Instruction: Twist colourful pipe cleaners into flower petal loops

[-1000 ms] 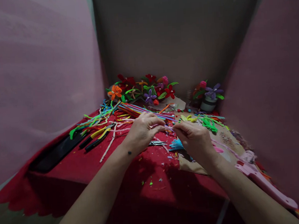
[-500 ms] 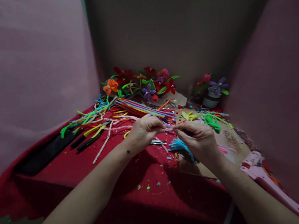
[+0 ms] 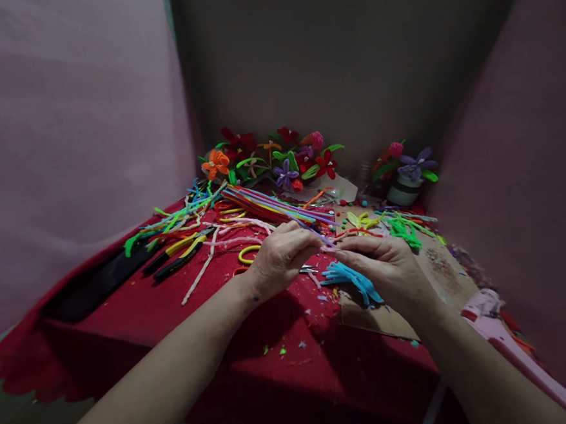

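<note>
1. Bench [image 3: 140, 325] covered in red cloth, littered with small coloured scraps; pink walls left and right, grey panel behind.
2. Brown cardboard sheet [image 3: 450, 278] lies on the right part of the bench, under the right hand's far side.
3. Pink glue gun [image 3: 510, 344] lies at the bench's right edge, beside the right forearm.
4. Row of pipe-cleaner flowers [image 3: 279, 164] stands along the back; a small potted flower [image 3: 406, 177] sits apart to their right.
5. Bundle of straight pipe cleaners [image 3: 268, 206] lies diagonally mid-bench, just beyond the hands; loose green and blue ones [image 3: 177, 216] spread to the left.
6. Yellow-handled pliers [image 3: 179, 255] lie left of the hands, well apart from them.
7. Left hand [image 3: 281, 260]: fingers curled, thumb and fingertips pinched shut on a thin lilac pipe cleaner [image 3: 324, 240].
8. Right hand [image 3: 388, 269]: grip closed too, fingertips meeting the left hand's at the same lilac piece, held just above the cloth in the middle of the bench.
9. Blue pipe-cleaner bunch [image 3: 350, 278] lies under the right hand, whether touching it cannot tell.
10. Small scissors [image 3: 309, 269] lie between the hands, mostly hidden.
</note>
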Demonstrator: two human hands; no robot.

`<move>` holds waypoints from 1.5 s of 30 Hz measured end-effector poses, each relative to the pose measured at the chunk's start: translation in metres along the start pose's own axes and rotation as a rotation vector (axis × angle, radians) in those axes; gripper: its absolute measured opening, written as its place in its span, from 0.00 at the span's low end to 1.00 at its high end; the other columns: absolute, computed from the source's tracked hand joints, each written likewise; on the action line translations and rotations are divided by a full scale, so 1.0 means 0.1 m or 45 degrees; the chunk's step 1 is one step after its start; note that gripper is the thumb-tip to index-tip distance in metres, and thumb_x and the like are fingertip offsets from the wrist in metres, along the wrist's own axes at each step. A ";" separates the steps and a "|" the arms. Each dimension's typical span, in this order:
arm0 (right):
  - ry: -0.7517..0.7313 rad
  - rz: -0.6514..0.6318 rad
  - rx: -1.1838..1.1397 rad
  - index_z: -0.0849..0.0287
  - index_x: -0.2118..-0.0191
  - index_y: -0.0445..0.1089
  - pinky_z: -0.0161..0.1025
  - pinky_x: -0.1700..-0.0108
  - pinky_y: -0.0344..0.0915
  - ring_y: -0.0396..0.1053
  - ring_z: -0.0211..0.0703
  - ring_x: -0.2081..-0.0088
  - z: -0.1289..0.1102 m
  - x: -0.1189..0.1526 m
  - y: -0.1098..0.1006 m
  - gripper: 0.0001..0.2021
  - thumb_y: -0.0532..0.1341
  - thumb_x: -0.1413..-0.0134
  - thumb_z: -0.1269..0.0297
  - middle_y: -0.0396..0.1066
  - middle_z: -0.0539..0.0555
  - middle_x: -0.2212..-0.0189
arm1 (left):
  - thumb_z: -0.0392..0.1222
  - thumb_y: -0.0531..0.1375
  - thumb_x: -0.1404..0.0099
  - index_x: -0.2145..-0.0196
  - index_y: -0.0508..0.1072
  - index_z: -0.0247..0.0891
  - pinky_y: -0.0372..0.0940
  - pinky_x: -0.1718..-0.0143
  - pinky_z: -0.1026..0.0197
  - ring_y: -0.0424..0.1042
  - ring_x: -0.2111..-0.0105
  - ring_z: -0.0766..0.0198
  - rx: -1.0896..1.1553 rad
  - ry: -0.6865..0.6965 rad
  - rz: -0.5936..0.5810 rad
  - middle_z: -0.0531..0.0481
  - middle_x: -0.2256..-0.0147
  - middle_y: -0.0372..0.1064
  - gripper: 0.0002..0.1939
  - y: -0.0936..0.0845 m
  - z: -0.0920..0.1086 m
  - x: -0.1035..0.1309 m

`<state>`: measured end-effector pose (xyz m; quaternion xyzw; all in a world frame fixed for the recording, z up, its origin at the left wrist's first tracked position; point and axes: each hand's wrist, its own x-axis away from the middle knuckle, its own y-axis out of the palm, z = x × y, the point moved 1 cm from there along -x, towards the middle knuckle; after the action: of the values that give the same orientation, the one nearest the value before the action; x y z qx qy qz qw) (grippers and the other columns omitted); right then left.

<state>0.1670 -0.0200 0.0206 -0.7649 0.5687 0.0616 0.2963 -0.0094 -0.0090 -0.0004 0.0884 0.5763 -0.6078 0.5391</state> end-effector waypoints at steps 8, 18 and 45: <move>-0.366 0.246 0.506 0.61 0.69 0.74 0.38 0.66 0.65 0.70 0.41 0.71 0.12 0.05 -0.05 0.07 0.58 0.51 0.70 0.74 0.55 0.73 | 0.38 0.54 0.41 0.69 0.69 0.36 0.60 0.65 0.63 0.65 0.68 0.65 -0.303 -0.577 -0.417 0.50 0.69 0.68 0.05 -0.44 -0.17 0.12; -0.250 0.261 0.429 0.60 0.70 0.73 0.36 0.68 0.64 0.69 0.40 0.71 0.23 -0.01 -0.07 0.08 0.56 0.50 0.71 0.73 0.53 0.74 | 0.39 0.48 0.38 0.69 0.65 0.36 0.55 0.70 0.60 0.61 0.72 0.62 -0.648 -0.407 -0.870 0.46 0.69 0.65 0.08 -0.37 -0.34 0.46; -0.426 0.386 0.508 0.58 0.68 0.71 0.36 0.68 0.64 0.68 0.39 0.71 0.22 0.02 -0.09 0.06 0.57 0.49 0.72 0.71 0.53 0.73 | 0.36 0.46 0.41 0.67 0.61 0.35 0.52 0.77 0.60 0.65 0.77 0.61 -0.965 -0.244 -0.761 0.47 0.75 0.65 0.06 -0.41 -0.16 0.14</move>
<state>0.1811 -0.0088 0.0051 -0.5771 0.6206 0.1174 0.5178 -0.0541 -0.0136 0.0090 -0.3394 0.7050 -0.4888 0.3859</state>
